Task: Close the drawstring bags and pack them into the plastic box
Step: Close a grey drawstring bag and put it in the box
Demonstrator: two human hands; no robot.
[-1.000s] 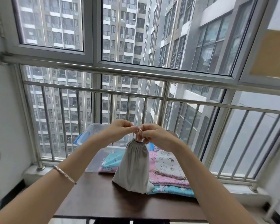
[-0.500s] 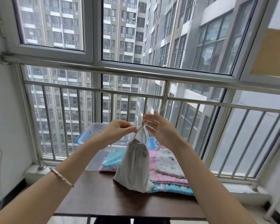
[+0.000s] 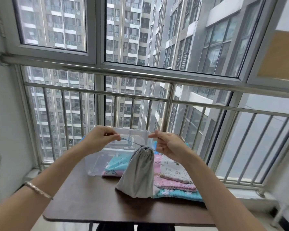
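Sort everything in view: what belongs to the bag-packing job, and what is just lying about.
Job: grey drawstring bag; its cord, pinched by the left hand and right hand; clear plastic box; stack of patterned bags.

Just there: table; bracelet; window railing.

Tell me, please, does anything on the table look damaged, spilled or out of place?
Nothing stands out. The grey bag stands on the table with its mouth gathered shut, and the left hand and the right hand each pinch a cord. The patterned bags lie in a loose flat pile beside the plastic box.
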